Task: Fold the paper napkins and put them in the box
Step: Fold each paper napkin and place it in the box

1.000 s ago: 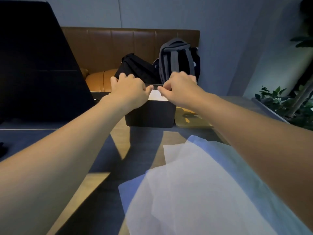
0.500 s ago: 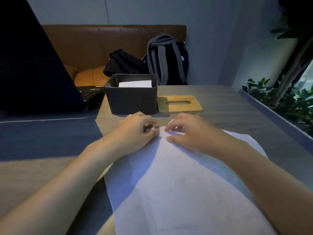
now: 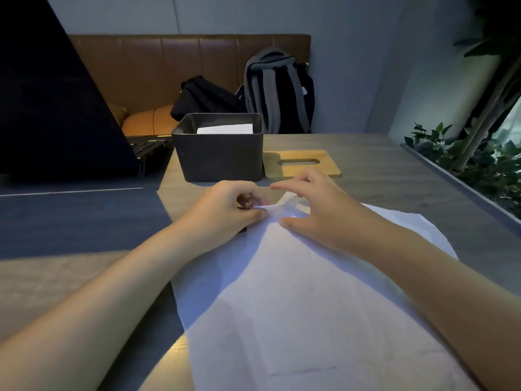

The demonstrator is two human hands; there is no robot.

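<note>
1. The unfolded white paper napkin [image 3: 296,292] lay flat on the wooden table [image 3: 394,170], near the person.
2. The left hand [image 3: 225,210] pinched its far corner (lifted slightly); the right hand [image 3: 315,210], fingers spread, pressed beside it.
3. The dark grey box [image 3: 220,156] stood just beyond, holding a folded white napkin [image 3: 224,128].

A wooden table [image 3: 394,153] fills the foreground in dim light. Behind it a brown leather bench [image 3: 158,69] stands against a pale grey wall [image 3: 352,52]. Right of the table, green plants [image 3: 476,153] fill a planter.
</note>
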